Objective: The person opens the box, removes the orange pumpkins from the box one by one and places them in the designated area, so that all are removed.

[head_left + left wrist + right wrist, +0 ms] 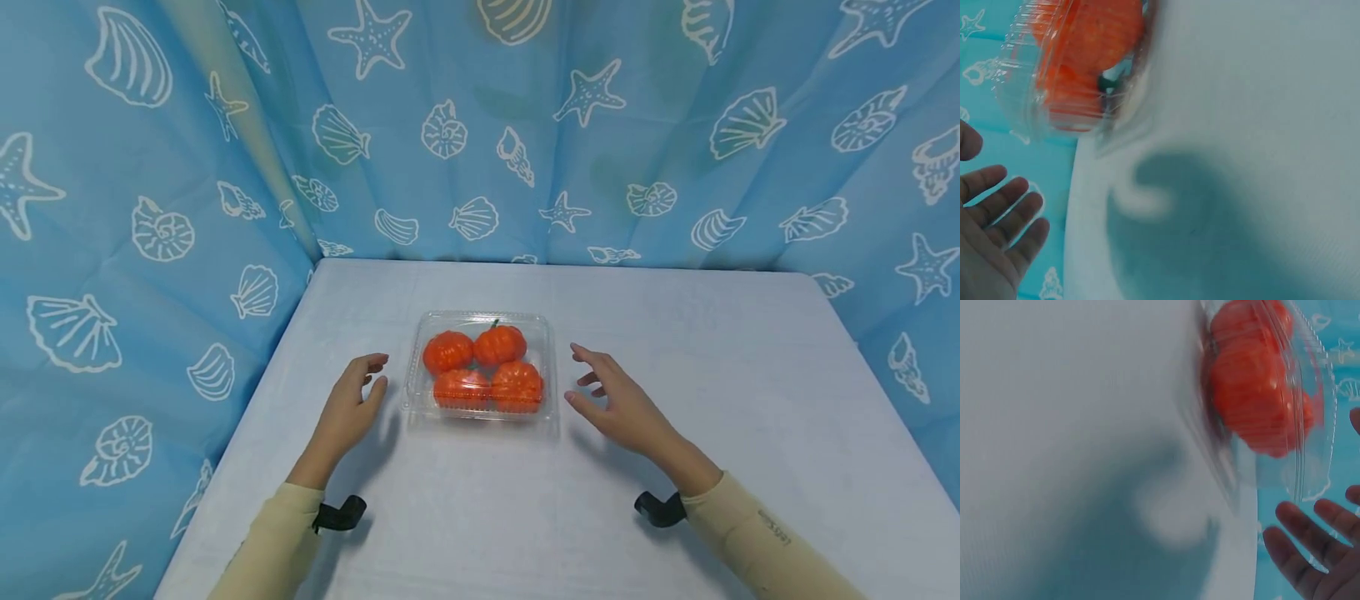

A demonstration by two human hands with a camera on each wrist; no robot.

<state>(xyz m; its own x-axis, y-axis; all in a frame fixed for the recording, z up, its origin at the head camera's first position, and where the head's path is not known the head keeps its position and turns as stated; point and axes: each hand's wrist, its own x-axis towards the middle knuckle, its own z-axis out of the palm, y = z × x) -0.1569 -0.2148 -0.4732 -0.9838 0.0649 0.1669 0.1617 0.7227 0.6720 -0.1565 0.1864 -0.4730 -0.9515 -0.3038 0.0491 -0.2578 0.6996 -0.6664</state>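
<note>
- Nothing held yet: left hand (348,410) wide, fingers loosely bent, thumb apart; right hand (618,407) pretty much the same.
- Clear, rectangular plastic box (419,392) sitting between the two hands on the pale, cloth-like tabletop (487,517), near both sets of fingertips but touching neither.
- Inside, four squat, ribbed, orange pumpkin-shaped pieces (517,385), also between the hands.
- Looks like a two-handed hold, at a guess: bring palms in evenly, meeting both side walls together to avoid shoving toward either hand.
- Go easy on the squeeze, thin plastic probably pretty flexy.
- If lifting, keep level, contents likely to roll toward the lower hand.
</note>
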